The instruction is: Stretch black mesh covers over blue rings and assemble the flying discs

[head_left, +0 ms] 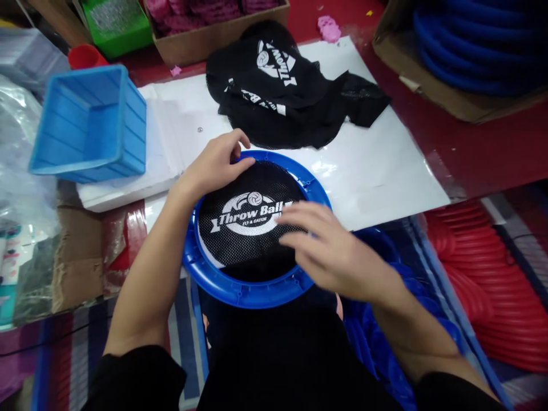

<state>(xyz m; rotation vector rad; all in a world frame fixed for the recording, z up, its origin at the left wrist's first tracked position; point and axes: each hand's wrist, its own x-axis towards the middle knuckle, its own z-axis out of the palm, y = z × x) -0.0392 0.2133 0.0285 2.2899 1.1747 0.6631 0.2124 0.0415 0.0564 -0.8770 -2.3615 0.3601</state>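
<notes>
A blue plastic ring [209, 287] lies in front of me, partly over the table's near edge. Inside it sits a black mesh disc [240, 257] with white "Throw Ball" print; white shows along part of the inner rim. My left hand [220, 162] is at the ring's far left side, thumb over the mesh edge and forefinger bent, with a gap between them. Over the right side of the mesh hovers my right hand [325, 242], fingers stretched and apart, slightly blurred. Whether its fingertips touch the mesh I cannot tell.
Black printed mesh pieces [295, 108] lie behind the ring on a white sheet [385, 171]. A blue bin [128, 131] stands left. Blue rings [479, 51] sit in a box at back right; red rings [492, 285] are stacked lower right. A carton [214, 34] holds pink pieces.
</notes>
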